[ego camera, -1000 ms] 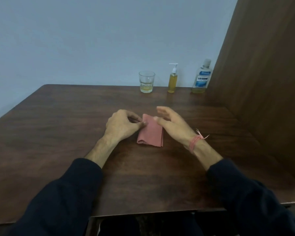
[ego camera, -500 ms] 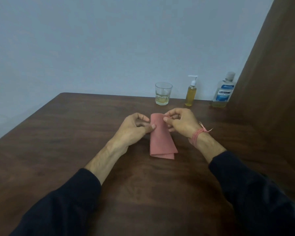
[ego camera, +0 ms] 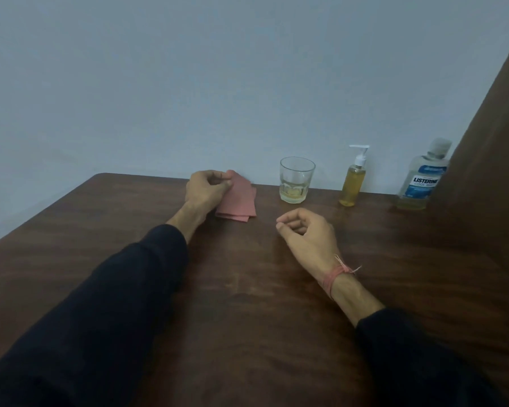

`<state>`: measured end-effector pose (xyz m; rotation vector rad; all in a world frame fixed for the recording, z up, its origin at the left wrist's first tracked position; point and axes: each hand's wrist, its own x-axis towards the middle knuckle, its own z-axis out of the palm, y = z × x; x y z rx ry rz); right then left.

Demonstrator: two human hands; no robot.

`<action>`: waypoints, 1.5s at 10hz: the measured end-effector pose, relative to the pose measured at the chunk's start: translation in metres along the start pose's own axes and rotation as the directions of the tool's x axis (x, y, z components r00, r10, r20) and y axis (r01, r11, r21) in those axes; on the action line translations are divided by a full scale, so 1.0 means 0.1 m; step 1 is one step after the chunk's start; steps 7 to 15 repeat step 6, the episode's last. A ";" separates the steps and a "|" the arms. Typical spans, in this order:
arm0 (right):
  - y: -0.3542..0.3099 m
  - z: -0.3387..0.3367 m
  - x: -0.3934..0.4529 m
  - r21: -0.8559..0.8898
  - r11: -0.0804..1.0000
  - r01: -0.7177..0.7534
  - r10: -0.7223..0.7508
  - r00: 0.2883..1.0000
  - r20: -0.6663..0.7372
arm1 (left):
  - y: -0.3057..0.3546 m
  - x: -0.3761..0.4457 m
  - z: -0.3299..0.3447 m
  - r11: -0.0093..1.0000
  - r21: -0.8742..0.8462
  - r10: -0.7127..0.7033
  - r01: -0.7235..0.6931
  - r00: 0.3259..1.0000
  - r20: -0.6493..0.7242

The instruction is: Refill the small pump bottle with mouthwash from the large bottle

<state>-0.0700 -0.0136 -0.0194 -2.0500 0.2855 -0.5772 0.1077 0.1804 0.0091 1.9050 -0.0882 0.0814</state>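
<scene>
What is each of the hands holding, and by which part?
Left hand pinches the folded pink cloth at its far corner; right hand holds nothing.

- Large bottle (ego camera: 422, 179): right side hidden behind the brown wooden panel (ego camera: 482, 160); label text cut short by that panel; small print illegible.
- Pink cloth (ego camera: 238, 201): left portion covered by the left hand (ego camera: 207, 189).
- Right hand (ego camera: 309, 235): fingertips curl under the palm, out of sight.
- Both sleeves (ego camera: 106, 312): cut off at the lower picture edge.
- Table (ego camera: 262, 304): near edge and right side out of frame.
</scene>
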 end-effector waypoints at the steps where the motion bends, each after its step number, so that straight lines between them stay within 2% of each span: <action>1: 0.02 0.00 0.00 -0.010 1.000 0.007 -0.007 1.000 0.002 | -0.01 0.10 -0.01 1.000 0.012 -0.020 0.020 0.999 0.039; 3: 0.02 0.01 -0.01 -0.015 1.000 -0.005 0.005 1.000 0.019 | 0.07 0.12 -0.02 0.995 0.099 -0.040 0.032 0.996 0.083; 4: -0.03 -0.01 -0.03 0.001 1.000 -0.006 0.006 0.998 0.057 | 0.17 0.10 -0.04 0.963 0.268 -0.020 -0.015 0.992 0.127; 5: -0.07 -0.02 -0.07 -0.003 1.000 -0.019 0.019 0.997 0.078 | 0.23 -0.05 -0.08 0.937 0.348 -0.019 -0.039 0.987 0.161; 6: -0.19 -0.07 -0.10 0.016 0.998 -0.058 0.056 0.992 0.116 | 0.19 -0.39 -0.12 0.950 0.309 0.009 -0.043 0.994 0.111; 15: -0.19 -0.07 -0.10 0.016 0.998 -0.058 0.056 0.992 0.116 | 0.19 -0.39 -0.12 0.950 0.309 0.009 -0.043 0.994 0.111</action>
